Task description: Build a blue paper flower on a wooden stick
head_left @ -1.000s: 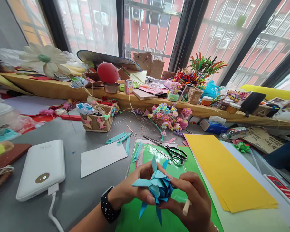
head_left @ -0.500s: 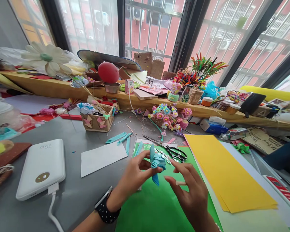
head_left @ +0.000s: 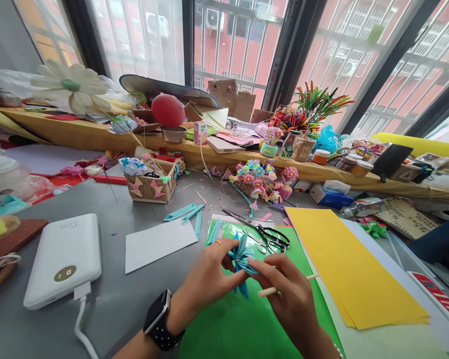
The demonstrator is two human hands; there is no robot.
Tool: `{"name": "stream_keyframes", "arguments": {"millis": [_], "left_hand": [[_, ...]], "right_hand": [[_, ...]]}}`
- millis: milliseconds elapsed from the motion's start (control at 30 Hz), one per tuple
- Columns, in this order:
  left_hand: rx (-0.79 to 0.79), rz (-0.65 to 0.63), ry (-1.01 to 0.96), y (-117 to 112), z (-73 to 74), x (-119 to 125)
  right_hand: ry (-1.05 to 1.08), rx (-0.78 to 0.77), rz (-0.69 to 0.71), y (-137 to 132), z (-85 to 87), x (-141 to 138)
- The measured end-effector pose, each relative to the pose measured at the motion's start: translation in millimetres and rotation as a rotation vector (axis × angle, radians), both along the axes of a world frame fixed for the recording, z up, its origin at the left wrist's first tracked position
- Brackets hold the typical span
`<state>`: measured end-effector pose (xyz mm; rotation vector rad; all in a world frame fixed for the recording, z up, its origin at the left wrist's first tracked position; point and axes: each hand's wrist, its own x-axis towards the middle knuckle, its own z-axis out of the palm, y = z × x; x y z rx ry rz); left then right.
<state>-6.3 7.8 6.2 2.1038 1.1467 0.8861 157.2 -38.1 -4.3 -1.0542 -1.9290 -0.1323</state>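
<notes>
Blue folded paper (head_left: 242, 255), shaped like a flower with pointed petals, is pinched between the thumb and fingers of my left hand (head_left: 209, 271). My right hand (head_left: 294, 294) has its fingertips on the right side of the petals. A thin pale wooden stick (head_left: 268, 291) lies across that same hand, held among its fingers, both ends showing. Below both hands spreads a green sheet (head_left: 224, 329). Black-handled scissors (head_left: 271, 238) rest just beyond the paper flower, with a smaller pair (head_left: 261, 245) beside them.
Folded blue strips (head_left: 180, 213) and a white paper (head_left: 160, 245) lie left of the green sheet. A white power bank (head_left: 65, 259) with a cable stands further left. Yellow paper (head_left: 353, 269) covers the right side. A cardboard basket (head_left: 151, 189) and small crochet-like flowers (head_left: 256, 179) are behind.
My right hand has moved left and closed in, its fingertips now on the paper flower. The flower has turned, showing more spread petals. More of the wooden stick shows.
</notes>
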Motion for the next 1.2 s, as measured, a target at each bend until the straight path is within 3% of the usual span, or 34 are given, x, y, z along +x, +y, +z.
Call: {"name": "stream_keyframes", "arguments": {"millis": [467, 733, 1000, 1200], "left_hand": [[0.234, 0.01, 0.084, 2.1, -6.0, -5.1], [0.117, -0.075, 0.126, -0.8, 1.9, -5.4], [0.011, -0.192, 0.019, 2.9, 8.7, -9.6], [0.208, -0.152, -0.129, -0.1, 7.6, -8.7]], "right_hand": [[-0.039, 0.025, -0.006, 0.6, -0.5, 0.1], [0.01, 0.063, -0.008, 1.1, 3.2, 0.6], [0.029, 0.087, -0.09, 0.3, 7.7, 0.1], [0.069, 0.071, -0.129, 1.4, 6.3, 0.2]]}}
